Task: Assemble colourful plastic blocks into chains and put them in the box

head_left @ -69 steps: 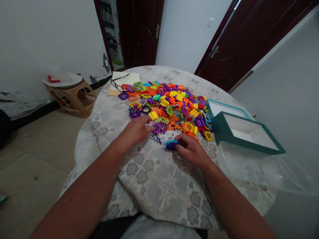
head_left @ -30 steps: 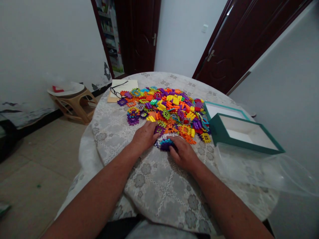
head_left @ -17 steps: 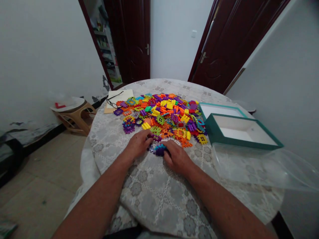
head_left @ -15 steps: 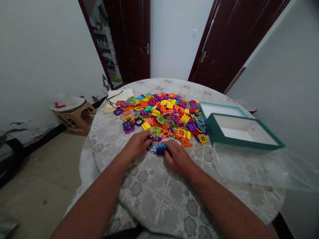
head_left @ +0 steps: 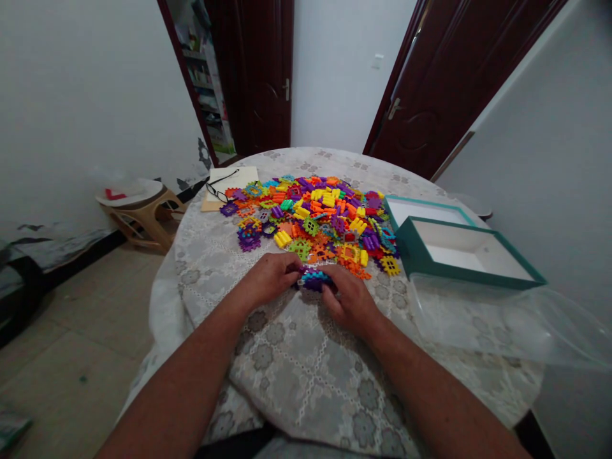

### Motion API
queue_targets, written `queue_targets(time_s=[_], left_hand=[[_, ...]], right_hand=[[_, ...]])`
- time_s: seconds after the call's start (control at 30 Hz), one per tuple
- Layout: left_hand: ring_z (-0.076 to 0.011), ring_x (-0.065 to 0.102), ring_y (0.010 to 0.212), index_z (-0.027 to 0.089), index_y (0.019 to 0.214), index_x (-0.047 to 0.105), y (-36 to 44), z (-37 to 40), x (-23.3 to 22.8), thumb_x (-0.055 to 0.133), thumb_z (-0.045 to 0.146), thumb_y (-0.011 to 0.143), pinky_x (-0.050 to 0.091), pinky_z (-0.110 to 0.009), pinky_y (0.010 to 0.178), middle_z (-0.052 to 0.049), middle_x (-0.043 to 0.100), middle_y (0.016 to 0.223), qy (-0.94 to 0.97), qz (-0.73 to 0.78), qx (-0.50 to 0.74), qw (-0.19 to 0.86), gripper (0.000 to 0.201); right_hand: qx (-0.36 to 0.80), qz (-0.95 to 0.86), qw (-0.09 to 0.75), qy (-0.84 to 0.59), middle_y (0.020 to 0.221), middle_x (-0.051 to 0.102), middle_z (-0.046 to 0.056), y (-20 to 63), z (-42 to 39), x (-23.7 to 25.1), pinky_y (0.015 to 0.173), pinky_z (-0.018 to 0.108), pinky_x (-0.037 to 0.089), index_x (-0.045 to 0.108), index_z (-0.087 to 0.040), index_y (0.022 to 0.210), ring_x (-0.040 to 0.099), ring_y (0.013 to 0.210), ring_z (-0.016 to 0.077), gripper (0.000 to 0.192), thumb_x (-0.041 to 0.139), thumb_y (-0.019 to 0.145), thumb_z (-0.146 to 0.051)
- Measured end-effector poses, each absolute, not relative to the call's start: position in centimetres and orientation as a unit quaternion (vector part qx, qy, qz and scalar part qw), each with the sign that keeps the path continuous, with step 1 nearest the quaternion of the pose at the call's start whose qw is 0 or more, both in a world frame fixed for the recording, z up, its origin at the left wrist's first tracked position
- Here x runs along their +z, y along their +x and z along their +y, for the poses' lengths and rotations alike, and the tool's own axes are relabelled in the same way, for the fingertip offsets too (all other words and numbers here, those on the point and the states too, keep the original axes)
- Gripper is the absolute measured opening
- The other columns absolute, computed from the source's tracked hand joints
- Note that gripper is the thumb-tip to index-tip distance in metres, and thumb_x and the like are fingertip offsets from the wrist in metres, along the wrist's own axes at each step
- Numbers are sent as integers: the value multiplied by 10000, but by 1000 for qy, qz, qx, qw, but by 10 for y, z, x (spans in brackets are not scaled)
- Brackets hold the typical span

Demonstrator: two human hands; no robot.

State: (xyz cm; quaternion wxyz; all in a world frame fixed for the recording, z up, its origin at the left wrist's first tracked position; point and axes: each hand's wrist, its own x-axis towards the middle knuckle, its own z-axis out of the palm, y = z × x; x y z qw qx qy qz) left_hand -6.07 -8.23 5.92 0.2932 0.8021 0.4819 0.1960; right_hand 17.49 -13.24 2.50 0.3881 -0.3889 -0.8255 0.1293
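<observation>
I have both hands over the near edge of a heap of plastic toy pieces [head_left: 329, 213], at the middle of the cloth-covered round bench [head_left: 306, 382]. The fingers of my right hand [head_left: 351, 298] are clamped on a small stack of turquoise and dark purple toothed pieces [head_left: 315, 280], held on edge, with the thumb on the near side. My left hand [head_left: 271, 278] meets it from the other side, its fingertips together on the edge of a purple toothed piece [head_left: 307, 269] just behind the turquoise one; from here I can't tell whether the two are touching. Just beyond my left fingers lie a lime window-cut piece [head_left: 300, 249] and a yellow ribbed block [head_left: 282, 239]. To the right of the heap stands an open dark green box [head_left: 406, 252] with a white interior, a shallow teal-rimmed tray [head_left: 415, 208] behind it and a clear plastic container [head_left: 454, 319] in front. At the far left of the bench, black-framed glasses [head_left: 217, 194] rest partly on some cream paper [head_left: 246, 174]. Beyond the bench to the left, I see a tan plastic stool [head_left: 141, 220] on the floor.
</observation>
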Motion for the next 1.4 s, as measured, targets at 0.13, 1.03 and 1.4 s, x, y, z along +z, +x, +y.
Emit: queue_targets(time_s=[0.13, 1.03, 1.4], left_hand=[[-167, 664, 765, 202, 915, 721, -58, -80, 54, 655, 203, 887, 430, -260, 691, 10, 748, 809, 787, 492, 204, 312, 72], [-291, 624, 1291, 215, 1443, 550, -47, -60, 28, 670, 231, 946, 538, -391, 1038, -145, 569, 1435, 793, 558, 204, 135, 511], [-200, 667, 1000, 227, 1066, 715, -58, -68, 48, 598, 201, 972, 502, -319, 937, -31, 730, 1027, 846, 407, 238, 249, 152]], right_hand=[[114, -810, 416, -398, 1280, 708, 127, 176, -131, 24, 1071, 467, 565, 590, -227, 1367, 670, 1204, 260, 442, 551, 945, -104], [151, -827, 338, -423, 1303, 707, 129, 172, -130, 13, 1048, 452, 572, 593, -215, 1408, 682, 1196, 269, 481, 592, 933, -141], [123, -820, 366, -422, 1276, 706, 123, 175, -128, 17, 1030, 446, 568, 592, -223, 1382, 677, 1171, 266, 473, 572, 920, -123]])
